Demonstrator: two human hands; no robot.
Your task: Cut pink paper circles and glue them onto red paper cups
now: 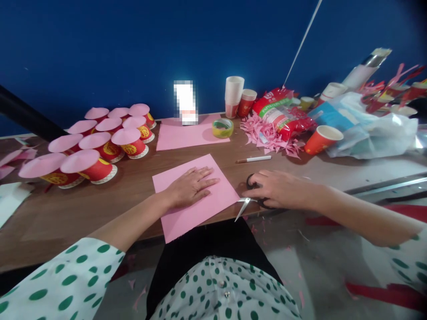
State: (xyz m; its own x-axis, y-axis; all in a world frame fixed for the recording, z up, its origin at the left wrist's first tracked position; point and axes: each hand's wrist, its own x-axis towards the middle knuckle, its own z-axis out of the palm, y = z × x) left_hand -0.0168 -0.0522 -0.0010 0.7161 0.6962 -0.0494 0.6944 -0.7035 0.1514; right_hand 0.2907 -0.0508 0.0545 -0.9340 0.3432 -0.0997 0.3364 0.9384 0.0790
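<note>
A square sheet of pink paper (180, 221) lies at an angle by the table's front edge, its lower corner reaching past that edge. My left hand (191, 189) rests flat on the sheet, fingers spread and pointing right. Just right of the sheet, my right hand (278, 190) is closed on black-handled scissors (247, 202). Their blades are parted near the sheet's right corner, and part of the handle is hidden under my fingers. A white and brown marker (254, 159) lies beyond my right hand.
Several red paper cups (104, 172) topped with pink paper discs stand at left. Behind the sheet are more pink paper (170, 135), a yellow tape roll (223, 128) and stacked white cups (234, 91). Pink scraps (262, 133), a red package (276, 106) and clear plastic (376, 129) fill the right.
</note>
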